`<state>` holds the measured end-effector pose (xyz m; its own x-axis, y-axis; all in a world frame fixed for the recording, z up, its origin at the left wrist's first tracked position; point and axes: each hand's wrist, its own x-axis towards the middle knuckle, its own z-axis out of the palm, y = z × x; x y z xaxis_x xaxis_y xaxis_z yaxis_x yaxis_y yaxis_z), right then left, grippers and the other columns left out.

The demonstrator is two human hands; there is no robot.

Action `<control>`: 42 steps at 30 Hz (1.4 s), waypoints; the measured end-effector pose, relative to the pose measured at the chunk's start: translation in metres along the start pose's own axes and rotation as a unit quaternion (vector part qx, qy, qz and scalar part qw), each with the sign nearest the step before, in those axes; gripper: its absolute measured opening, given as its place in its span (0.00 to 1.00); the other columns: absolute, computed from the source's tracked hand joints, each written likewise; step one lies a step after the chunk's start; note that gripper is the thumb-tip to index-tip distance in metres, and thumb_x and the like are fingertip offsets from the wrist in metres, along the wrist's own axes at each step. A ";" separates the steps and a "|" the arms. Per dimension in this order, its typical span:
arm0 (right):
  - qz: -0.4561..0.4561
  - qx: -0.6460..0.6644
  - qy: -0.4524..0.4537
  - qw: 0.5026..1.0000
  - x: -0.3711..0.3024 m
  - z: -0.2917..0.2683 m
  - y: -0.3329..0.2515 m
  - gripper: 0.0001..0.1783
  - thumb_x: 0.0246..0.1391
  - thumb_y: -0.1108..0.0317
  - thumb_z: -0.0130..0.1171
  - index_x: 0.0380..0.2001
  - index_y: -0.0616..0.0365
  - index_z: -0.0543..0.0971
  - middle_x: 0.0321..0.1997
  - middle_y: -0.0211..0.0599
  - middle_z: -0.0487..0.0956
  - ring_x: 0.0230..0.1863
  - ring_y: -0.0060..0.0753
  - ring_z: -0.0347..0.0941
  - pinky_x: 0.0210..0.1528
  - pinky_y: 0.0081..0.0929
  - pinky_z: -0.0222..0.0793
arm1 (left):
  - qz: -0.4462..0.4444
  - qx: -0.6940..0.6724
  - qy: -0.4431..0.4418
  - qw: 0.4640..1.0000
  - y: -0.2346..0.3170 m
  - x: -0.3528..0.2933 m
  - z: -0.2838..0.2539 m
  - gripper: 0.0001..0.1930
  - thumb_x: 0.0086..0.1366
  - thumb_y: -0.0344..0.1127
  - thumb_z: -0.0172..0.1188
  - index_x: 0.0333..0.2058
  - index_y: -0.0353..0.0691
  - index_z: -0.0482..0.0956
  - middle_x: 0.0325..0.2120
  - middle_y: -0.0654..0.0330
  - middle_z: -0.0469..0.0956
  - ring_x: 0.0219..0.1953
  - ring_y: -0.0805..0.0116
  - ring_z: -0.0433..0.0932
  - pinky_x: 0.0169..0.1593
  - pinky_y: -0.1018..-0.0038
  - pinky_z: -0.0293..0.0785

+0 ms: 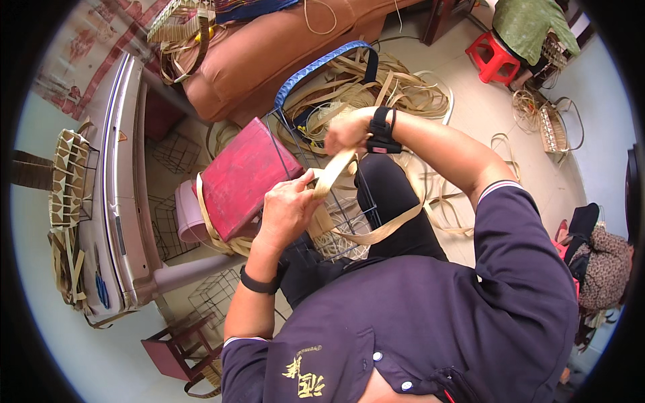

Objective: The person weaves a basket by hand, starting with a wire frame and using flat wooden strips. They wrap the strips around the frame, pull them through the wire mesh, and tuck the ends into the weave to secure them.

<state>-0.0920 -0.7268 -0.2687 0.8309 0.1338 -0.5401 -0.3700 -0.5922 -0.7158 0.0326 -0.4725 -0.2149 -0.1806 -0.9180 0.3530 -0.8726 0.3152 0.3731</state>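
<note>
A flat tan weaving strip [334,173] runs between my two hands, over a black wire basket frame [349,225] at my lap. My left hand [285,209] is closed, pinching the strip at a fold on the frame's left side. Farther off and to the right, my right hand [346,132] grips the strip's upper part, its fingers partly hidden and turned away. A blue-wrapped handle [319,69] arches over the frame's far end. From the fold, a length of strip loops down to the right past my knee.
A red wooden board [242,178] stands by my left hand, beside a pink bucket [191,211]. Coiled strips [410,94] pile on the floor ahead, before a brown sofa [269,54]. At the far right, someone in green sits on a red stool [492,57]. A partly woven basket [67,178] rests far left.
</note>
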 end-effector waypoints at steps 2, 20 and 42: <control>0.132 -0.081 -0.060 0.986 -0.015 0.008 -0.016 0.36 0.44 0.80 0.52 0.61 0.49 0.71 0.28 0.37 0.81 0.27 0.29 0.77 0.27 0.28 0.71 | -0.007 0.005 -0.007 1.000 0.001 -0.002 0.000 0.07 0.53 0.37 0.66 0.29 0.40 0.83 0.45 0.53 0.81 0.35 0.55 0.81 0.40 0.64 0.76; 0.212 -0.363 0.480 0.770 -0.017 -0.117 0.009 0.14 0.50 0.65 0.59 0.40 0.57 0.79 0.38 0.50 0.81 0.43 0.52 0.78 0.47 0.45 0.74 | 0.028 0.003 -0.006 1.000 0.005 0.002 0.001 0.06 0.52 0.36 0.67 0.26 0.43 0.81 0.50 0.54 0.78 0.31 0.55 0.80 0.37 0.64 0.76; -0.117 -0.323 0.294 0.892 -0.116 0.182 -0.125 0.14 0.45 0.58 0.63 0.29 0.55 0.73 0.27 0.33 0.76 0.33 0.39 0.77 0.39 0.34 0.69 | -0.053 -0.025 -0.014 0.998 0.008 0.002 0.004 0.06 0.56 0.37 0.64 0.33 0.49 0.84 0.33 0.55 0.78 0.29 0.53 0.80 0.33 0.61 0.76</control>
<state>-0.2180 -0.5235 -0.1967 0.9986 -0.0127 0.0521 0.0020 -0.9623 -0.2721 0.0235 -0.4732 -0.2146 -0.1010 -0.9529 0.2858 -0.8641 0.2264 0.4495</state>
